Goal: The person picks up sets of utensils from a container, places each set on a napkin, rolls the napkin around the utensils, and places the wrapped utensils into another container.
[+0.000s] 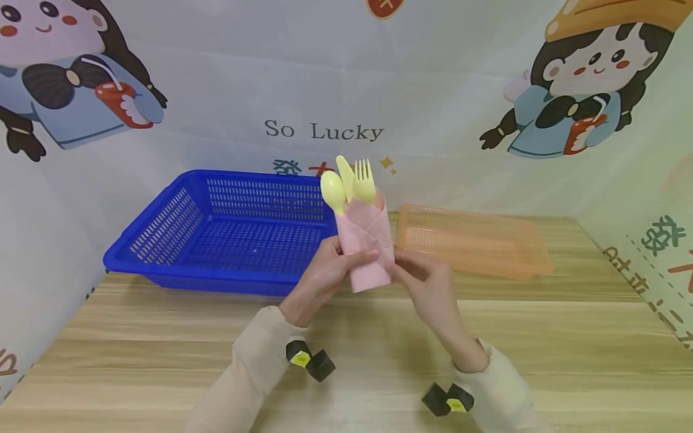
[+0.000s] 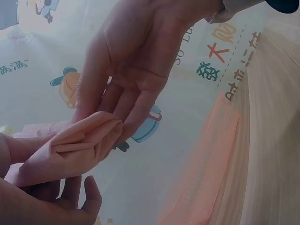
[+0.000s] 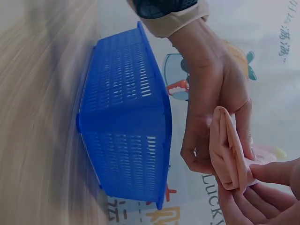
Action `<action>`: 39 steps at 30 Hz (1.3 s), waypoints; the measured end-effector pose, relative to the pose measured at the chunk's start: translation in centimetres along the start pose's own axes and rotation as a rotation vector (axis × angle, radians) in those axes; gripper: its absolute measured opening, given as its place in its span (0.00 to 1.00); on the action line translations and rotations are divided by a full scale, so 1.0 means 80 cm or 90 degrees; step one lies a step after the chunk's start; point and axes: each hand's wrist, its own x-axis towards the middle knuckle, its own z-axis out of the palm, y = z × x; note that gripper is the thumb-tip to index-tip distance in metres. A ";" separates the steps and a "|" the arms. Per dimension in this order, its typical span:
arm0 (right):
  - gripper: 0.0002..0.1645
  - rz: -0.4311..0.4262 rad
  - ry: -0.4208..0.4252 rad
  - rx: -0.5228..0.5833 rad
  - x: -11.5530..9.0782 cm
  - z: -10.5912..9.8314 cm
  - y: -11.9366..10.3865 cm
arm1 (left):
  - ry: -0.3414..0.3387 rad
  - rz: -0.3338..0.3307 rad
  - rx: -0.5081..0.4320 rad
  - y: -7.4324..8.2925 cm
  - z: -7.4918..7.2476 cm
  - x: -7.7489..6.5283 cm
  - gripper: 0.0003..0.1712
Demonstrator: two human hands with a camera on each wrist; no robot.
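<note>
A pink napkin (image 1: 365,240) is folded into a pouch around a pale yellow spoon (image 1: 332,191), knife (image 1: 344,175) and fork (image 1: 364,182), whose heads stick out of its top. My left hand (image 1: 330,270) grips the napkin from the left, its thumb lying across the front. On the opposite side, my right hand (image 1: 430,285) pinches the lower right edge between thumb and fingers. The left wrist view shows the layered folds at the napkin's bottom end (image 2: 79,147). All of this is held up above the table, and the cutlery handles are hidden inside.
A blue plastic basket (image 1: 206,278) stands on the wooden table (image 1: 379,373) at the left, behind my left hand. An orange slotted basket (image 1: 476,240) lies at the back right. A white printed cloth (image 1: 433,90) hangs behind the table and along both sides.
</note>
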 end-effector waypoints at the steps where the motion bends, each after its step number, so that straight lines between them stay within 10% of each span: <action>1: 0.14 0.022 -0.018 0.011 0.001 -0.001 0.001 | 0.001 -0.002 0.005 0.000 0.000 0.000 0.17; 11: 0.20 0.116 -0.185 0.048 0.006 -0.005 0.009 | -0.042 -0.014 0.049 -0.006 -0.001 0.000 0.20; 27: 0.19 0.152 -0.036 0.055 0.008 -0.008 0.002 | -0.164 -0.014 0.108 0.008 -0.017 -0.022 0.16; 39: 0.19 0.133 -0.056 0.077 0.007 -0.013 0.006 | -0.179 -0.015 0.110 0.009 -0.016 -0.024 0.13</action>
